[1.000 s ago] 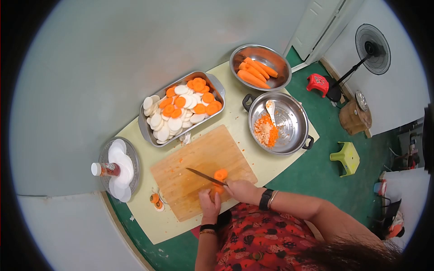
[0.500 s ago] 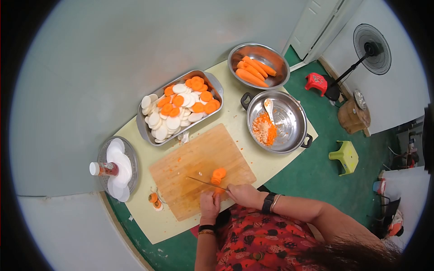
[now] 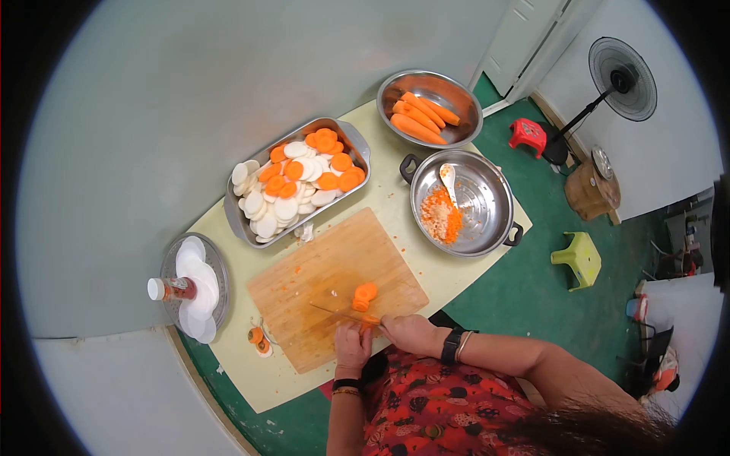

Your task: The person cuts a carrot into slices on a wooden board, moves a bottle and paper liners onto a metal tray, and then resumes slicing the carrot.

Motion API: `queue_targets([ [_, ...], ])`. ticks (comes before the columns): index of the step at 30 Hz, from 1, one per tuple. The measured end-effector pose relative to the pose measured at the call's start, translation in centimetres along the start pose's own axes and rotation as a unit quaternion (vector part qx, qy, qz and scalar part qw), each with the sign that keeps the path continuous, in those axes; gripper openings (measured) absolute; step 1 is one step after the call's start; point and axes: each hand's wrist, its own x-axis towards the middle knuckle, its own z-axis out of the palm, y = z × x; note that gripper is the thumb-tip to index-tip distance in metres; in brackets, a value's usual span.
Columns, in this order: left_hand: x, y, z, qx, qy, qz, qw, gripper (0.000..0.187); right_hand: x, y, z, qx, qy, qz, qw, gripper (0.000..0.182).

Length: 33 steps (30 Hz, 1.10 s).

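My right hand (image 3: 407,333) is closed round the handle of a knife (image 3: 342,313), whose blade points left over the wooden cutting board (image 3: 342,266). Below the blade, at the board's near edge, my left hand (image 3: 353,346) is closed on a piece of carrot (image 3: 369,321). Cut carrot slices (image 3: 364,295) lie in a small row just beyond the blade. A metal tray (image 3: 237,216) beyond the board holds white and orange slices. At the right a handled steel pan (image 3: 494,199) contains chopped orange and pale bits and a white spoon (image 3: 449,180).
A steel bowl (image 3: 465,135) of whole carrots stands at the back. On the left are a plate (image 3: 224,283) with white discs and a red jar (image 3: 179,289). Carrot ends (image 3: 257,335) lie beside the board. A green stool (image 3: 582,258) and a fan (image 3: 622,79) stand on the floor.
The view has shifted slightly. The knife blade sits a little lower, nearer my left hand. Both hands keep their hold.
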Motion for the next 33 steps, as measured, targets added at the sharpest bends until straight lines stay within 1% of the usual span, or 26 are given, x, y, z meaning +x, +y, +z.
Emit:
queue_targets([
  [10,-0.2,-0.2,0.3,-0.001,-0.001,-0.005,1.0,0.027,-0.2,-0.1,-0.1,0.009,0.001,0.013,1.0,0.024],
  [22,0.3,0.0,-0.1,-0.006,-0.019,-0.012,1.0,0.026,-0.2,-0.1,-0.7,0.025,-0.056,0.046,0.997,0.024],
  [25,0.2,0.0,0.0,-0.006,-0.019,-0.015,1.0,0.026,-1.1,1.1,-0.6,0.018,-0.08,0.019,0.996,0.022],
  [28,0.0,-0.1,0.1,-0.008,-0.023,-0.018,1.0,0.026,-1.2,1.3,0.0,-0.009,-0.095,0.037,0.995,0.021],
  [31,0.0,-0.2,0.0,-0.009,-0.03,-0.019,0.999,0.027,-0.8,1.2,0.5,-0.019,-0.071,0.015,0.997,0.02],
  [33,0.0,-0.3,0.1,-0.008,-0.031,-0.022,0.999,0.026,-0.4,0.9,0.2,-0.027,-0.088,0.026,0.995,0.019],
])
